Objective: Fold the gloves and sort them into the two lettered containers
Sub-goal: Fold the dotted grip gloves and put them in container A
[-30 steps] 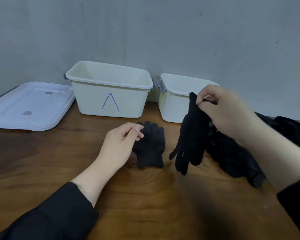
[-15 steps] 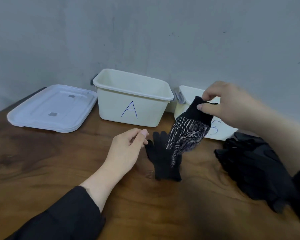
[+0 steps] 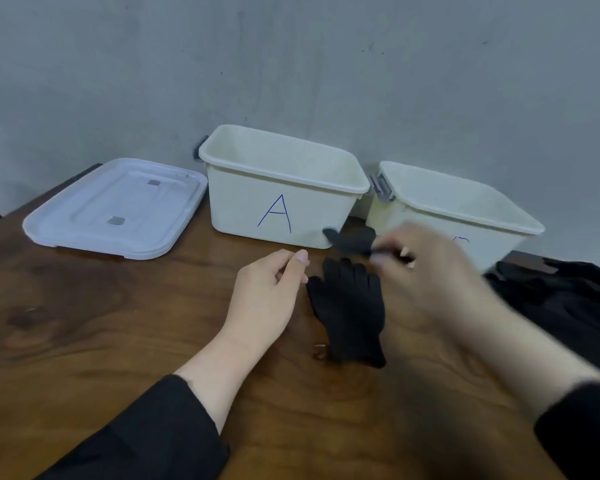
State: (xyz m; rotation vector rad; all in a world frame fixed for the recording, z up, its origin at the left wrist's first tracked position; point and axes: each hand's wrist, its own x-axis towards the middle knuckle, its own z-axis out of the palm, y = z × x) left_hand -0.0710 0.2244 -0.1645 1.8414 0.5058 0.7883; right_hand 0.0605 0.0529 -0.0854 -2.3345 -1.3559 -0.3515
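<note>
Two black gloves meet mid-table: right hand (image 3: 426,271) pinches one glove (image 3: 352,240), apparently to pair it with the flat glove (image 3: 350,313); left hand (image 3: 269,292), loosely curled, holds nothing.

soft even light, motion-blurred right hand (image 3: 426,271), wide-angle edge bending

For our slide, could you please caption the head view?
Right hand holds a black glove above another glove lying on the table, near container A.
</note>
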